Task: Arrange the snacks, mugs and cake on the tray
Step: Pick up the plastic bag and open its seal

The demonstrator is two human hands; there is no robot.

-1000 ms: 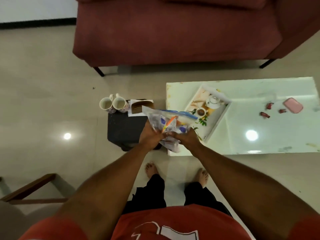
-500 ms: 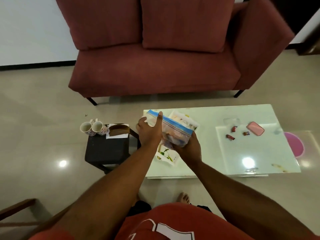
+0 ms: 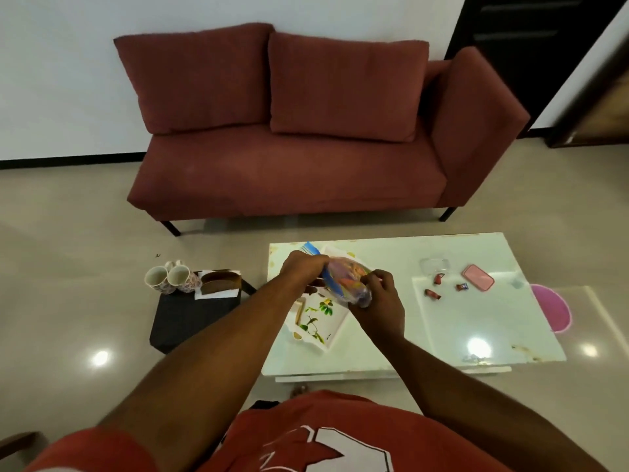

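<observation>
Both my hands hold a clear zip bag of colourful snacks (image 3: 345, 281) above the white tray (image 3: 332, 330). My left hand (image 3: 301, 269) grips the bag's blue-striped top edge. My right hand (image 3: 379, 301) clasps its lower end. The tray has a leaf print and lies on the white coffee table (image 3: 476, 321); my arms and the bag hide most of it. Two floral mugs (image 3: 170, 279) and a brown cake on white paper (image 3: 219, 284) stand on a small black stool (image 3: 190, 316) left of the table.
Three small red wrapped sweets (image 3: 439, 287), a pink flat case (image 3: 477, 277) and a clear lid lie on the table's right half. A pink bowl (image 3: 553, 311) sits beyond the table's right edge. A dark red sofa (image 3: 289, 131) stands behind, across bare floor.
The view has tilted up and pulled back. The bag has turned from flat and upright to bunched and tilted, and my right hand has shifted from underneath to its lower end.
</observation>
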